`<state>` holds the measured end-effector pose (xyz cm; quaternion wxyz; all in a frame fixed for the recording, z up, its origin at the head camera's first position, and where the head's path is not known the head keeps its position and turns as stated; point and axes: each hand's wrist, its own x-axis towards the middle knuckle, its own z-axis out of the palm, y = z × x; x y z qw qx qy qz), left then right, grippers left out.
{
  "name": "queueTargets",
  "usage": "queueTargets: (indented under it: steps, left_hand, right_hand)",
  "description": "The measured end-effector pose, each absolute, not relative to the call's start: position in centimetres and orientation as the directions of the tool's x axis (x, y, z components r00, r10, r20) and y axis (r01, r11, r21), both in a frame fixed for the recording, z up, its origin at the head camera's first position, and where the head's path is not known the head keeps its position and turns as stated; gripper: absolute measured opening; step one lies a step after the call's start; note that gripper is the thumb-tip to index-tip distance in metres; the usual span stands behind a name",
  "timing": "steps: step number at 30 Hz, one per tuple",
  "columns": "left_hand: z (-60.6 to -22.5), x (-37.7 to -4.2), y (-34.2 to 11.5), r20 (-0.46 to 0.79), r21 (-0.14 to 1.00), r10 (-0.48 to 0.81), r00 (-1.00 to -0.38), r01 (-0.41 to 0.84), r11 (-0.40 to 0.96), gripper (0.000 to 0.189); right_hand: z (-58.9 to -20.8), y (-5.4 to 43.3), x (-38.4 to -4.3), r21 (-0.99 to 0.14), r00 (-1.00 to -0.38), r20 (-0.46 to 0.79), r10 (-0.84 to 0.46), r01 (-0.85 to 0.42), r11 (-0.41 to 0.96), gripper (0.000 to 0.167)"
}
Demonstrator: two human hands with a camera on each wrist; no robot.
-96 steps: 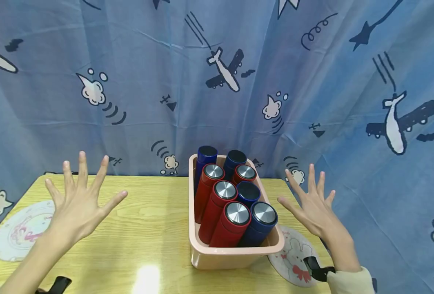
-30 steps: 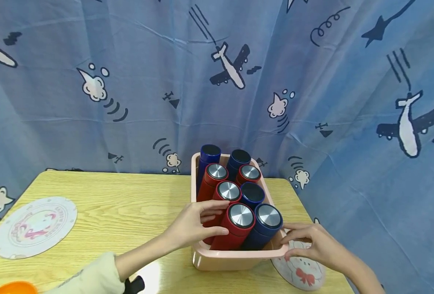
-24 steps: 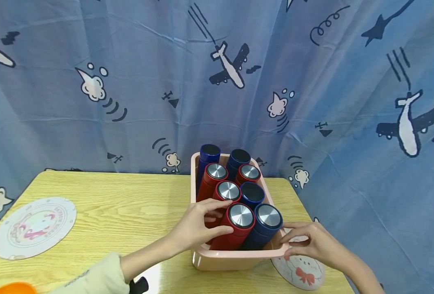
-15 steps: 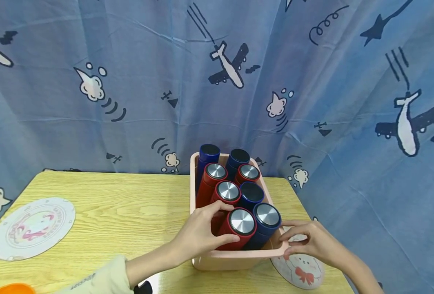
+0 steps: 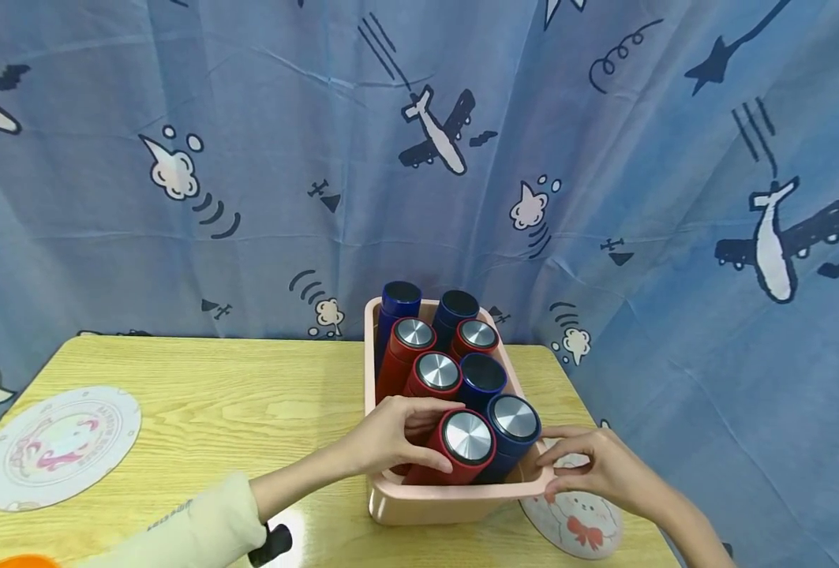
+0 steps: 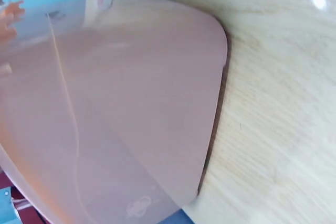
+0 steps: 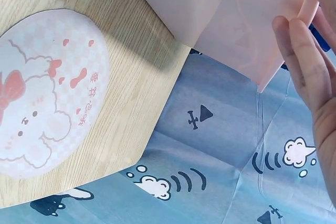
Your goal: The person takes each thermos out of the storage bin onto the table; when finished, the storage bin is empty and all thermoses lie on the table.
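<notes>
A pink plastic bin (image 5: 455, 492) holds several thermos bottles, red and blue, standing upright with silver or black lid tops. My left hand (image 5: 389, 439) grips the front red thermos (image 5: 467, 436) near its top, thumb on the near side and fingers behind. That bottle leans slightly toward me; a blue thermos (image 5: 514, 416) stands just right of it. At the bin's front right corner my right hand (image 5: 595, 464) pinches the rim. The right wrist view shows those fingers (image 7: 300, 40) on the rim; in the left wrist view the bin's wall (image 6: 142, 93) hides most of the bottles.
A round mat with a pink design (image 5: 60, 448) lies at the left of the wooden table (image 5: 249, 394). A rabbit-print mat (image 5: 581, 527) is partly under the bin's right side. An orange object (image 5: 23, 562) shows at the bottom left. A blue curtain (image 5: 284, 158) hangs behind.
Both hands, spread wide above the table at first, came to the bin. My left hand closed round the front red thermos, whose top has shifted toward me. My right hand stays on the rim.
</notes>
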<state>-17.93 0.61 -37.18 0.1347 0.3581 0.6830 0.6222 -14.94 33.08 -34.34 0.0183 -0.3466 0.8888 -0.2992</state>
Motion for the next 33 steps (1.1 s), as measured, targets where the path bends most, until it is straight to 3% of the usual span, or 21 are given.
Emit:
queueTargets:
  steps: [9,20,33]
  left_hand:
    - [-37.1,-19.0,1.5,0.246,0.943,0.733,-0.634,0.332,-0.029,0.066]
    - [-37.2,-18.4,1.7,0.322,0.92,0.606,-0.728,0.392,-0.019,0.058]
    - [-34.3,-18.0,0.5,0.262,0.945,0.53,-0.806,0.325,0.029,0.063]
  right_hand:
    - [-34.6,33.1,-14.7,-0.561,-0.766,0.176,-0.619,-0.594,0.576,0.022]
    - [-34.6,33.0,-14.6,-0.571,-0.764,0.177,-0.621,-0.593,0.568,0.02]
    - [-34.4,33.0,-14.7,-0.573,-0.763,0.187,-0.619,-0.597,0.562,0.021]
